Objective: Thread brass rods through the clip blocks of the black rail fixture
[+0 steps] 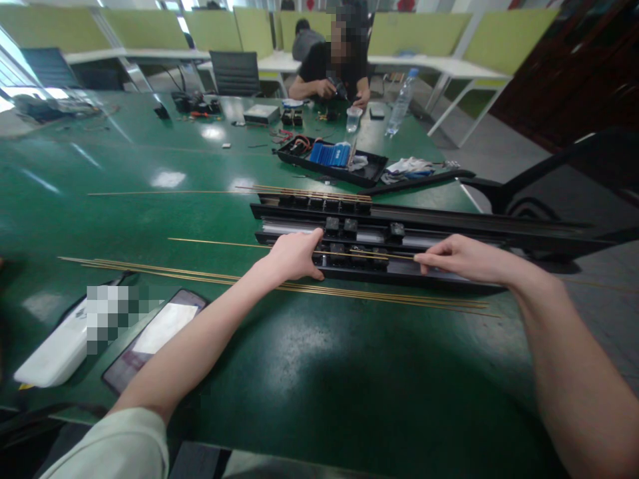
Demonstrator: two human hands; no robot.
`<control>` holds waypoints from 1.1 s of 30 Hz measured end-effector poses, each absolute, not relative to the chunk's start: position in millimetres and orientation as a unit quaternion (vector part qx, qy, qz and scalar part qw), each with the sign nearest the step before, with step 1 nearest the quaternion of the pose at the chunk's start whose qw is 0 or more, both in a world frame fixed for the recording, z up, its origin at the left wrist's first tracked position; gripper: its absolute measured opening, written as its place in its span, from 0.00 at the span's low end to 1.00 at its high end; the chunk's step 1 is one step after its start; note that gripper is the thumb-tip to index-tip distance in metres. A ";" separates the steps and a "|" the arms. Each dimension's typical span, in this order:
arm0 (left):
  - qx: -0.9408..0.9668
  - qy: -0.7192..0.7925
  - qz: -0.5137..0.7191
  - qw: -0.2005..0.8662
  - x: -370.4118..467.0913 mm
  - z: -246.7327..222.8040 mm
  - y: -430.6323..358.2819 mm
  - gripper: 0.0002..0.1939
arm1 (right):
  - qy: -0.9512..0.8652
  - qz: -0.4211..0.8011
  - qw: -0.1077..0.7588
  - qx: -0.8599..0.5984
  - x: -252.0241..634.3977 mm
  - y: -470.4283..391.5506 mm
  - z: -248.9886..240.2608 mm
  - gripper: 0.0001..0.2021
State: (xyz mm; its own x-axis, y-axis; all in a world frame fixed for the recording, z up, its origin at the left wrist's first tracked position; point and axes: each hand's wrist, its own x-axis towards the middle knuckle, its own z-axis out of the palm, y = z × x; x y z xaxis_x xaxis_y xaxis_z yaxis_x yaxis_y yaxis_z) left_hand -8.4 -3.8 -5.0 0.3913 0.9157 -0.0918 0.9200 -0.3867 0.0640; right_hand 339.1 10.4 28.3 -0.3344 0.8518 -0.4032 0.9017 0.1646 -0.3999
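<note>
My right hand (446,258) pinches a thin brass rod (219,243), which runs left across the nearest long black channel (414,277). My left hand (298,255) spans that channel near its left end, thumb and fingers apart around its edges, with the rod passing by it. Small black blocks (337,254) sit in the channel between my hands. Behind it, a second channel holds more black blocks (396,232). Several brass rods (174,271) lie on the green table in front of the channels, and others (319,193) rest over the rear channel.
A white power bank-like case (60,349) and a phone (140,346) lie at the left front. Behind the channels are a black tray (369,174) with a blue part, gloves (409,167), a bottle (402,103) and a cup (353,120). A person (327,73) sits opposite, holding a tool.
</note>
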 end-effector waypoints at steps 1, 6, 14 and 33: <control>0.832 0.552 -0.021 0.052 -8.5 -5.3 -3.7 0.38 | 0.761 -0.294 0.044 0.577 338.9 10.3 28.9 0.33; 0.831 0.553 -0.023 0.052 -8.6 -6.3 -3.2 0.38 | 0.760 -0.303 0.045 0.574 337.6 10.0 30.9 0.32; 0.832 0.552 -0.020 0.049 -7.1 -5.1 -3.4 0.37 | 0.758 -0.289 0.053 0.582 340.4 10.5 30.2 0.33; 0.828 0.556 -0.026 0.063 -6.2 -1.3 -4.0 0.37 | 0.760 -0.300 0.033 0.576 348.0 13.2 29.1 0.31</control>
State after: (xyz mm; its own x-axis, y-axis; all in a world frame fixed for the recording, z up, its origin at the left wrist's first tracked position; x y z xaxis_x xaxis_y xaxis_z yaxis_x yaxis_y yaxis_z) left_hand -6.2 -4.0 -1.3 0.3792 0.9183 -0.1133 0.9249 -0.3728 0.0744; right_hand 348.0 13.2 29.1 -0.3344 0.8552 -0.3960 0.8947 0.1561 -0.4184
